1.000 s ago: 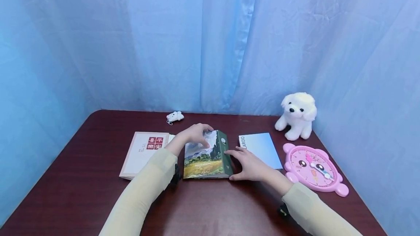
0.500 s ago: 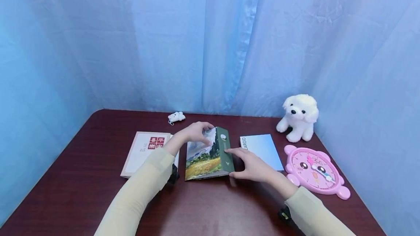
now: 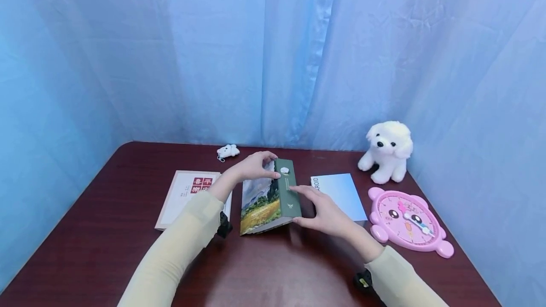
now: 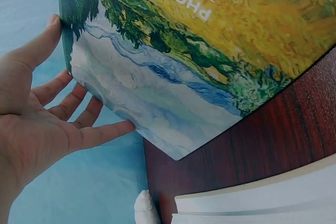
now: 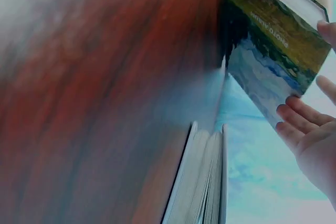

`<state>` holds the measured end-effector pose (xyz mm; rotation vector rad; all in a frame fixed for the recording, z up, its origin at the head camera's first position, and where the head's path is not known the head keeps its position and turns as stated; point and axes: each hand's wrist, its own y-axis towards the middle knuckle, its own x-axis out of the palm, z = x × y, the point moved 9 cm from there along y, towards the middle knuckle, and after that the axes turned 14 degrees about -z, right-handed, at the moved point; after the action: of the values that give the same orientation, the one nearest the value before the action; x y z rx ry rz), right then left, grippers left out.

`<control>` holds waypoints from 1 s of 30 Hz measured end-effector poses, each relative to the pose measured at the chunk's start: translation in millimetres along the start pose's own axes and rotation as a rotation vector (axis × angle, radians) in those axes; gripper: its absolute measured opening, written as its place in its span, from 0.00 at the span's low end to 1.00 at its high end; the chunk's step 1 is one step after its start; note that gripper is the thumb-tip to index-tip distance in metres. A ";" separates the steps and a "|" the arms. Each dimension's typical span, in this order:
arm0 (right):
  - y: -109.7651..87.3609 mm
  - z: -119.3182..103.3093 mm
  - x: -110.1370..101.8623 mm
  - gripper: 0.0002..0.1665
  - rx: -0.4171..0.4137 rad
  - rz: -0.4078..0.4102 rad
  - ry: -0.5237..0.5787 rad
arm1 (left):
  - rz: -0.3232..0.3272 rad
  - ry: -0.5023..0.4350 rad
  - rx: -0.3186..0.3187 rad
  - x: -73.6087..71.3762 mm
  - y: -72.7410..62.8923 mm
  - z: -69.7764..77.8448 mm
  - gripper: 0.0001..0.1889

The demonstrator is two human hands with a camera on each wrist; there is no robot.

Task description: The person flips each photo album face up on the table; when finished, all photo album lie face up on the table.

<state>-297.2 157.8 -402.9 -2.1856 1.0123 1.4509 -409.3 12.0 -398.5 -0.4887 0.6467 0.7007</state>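
A photo album [image 3: 259, 203] with a painted landscape cover and a green spine [image 3: 287, 188] stands tilted at the middle of the table, its spine side raised. My left hand [image 3: 254, 167] grips its far end, thumb on the spine side; in the left wrist view the fingertips [image 4: 126, 126] lie along the album's edge. My right hand [image 3: 327, 213] holds the spine side, with the thumb at the near corner. The right wrist view shows these fingers [image 5: 302, 114] against the album's back cover [image 5: 273, 45]. Part of the far end is hidden by my left hand.
A white album with red characters [image 3: 183, 203] lies left, partly behind my left forearm. A blue-white album [image 3: 343, 195] lies right, beside a pink toy clock [image 3: 407, 221]. A plush dog [image 3: 388, 150] sits behind it. A small white keychain [image 3: 228, 151] rests at the back.
The photo album has tipped up further, its spine side rising and turning to face upward. My left thumb has come onto the spine, and both hands have moved with the album.
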 end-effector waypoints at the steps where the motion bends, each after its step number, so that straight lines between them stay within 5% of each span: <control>1: 0.3 -2.8 -2.5 0.43 -0.015 0.023 -0.001 | 0.006 -0.025 0.006 -2.0 -1.0 1.0 0.33; 11: 5.0 -13.8 -13.3 0.42 -0.037 0.082 0.057 | 0.033 -0.182 -0.001 -11.3 -6.9 0.6 0.30; 21: 6.8 -50.2 -29.0 0.45 -0.123 0.086 0.335 | 0.121 -0.231 -0.006 -24.3 -16.5 7.6 0.23; 30: 12.6 -25.5 -16.7 0.52 -0.087 0.088 0.536 | 0.165 -0.178 0.047 -36.2 -29.1 25.0 0.23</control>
<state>-293.0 139.6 -375.6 -2.6999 1.2387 0.9661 -400.4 -7.9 -350.4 -0.3276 0.5380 0.8727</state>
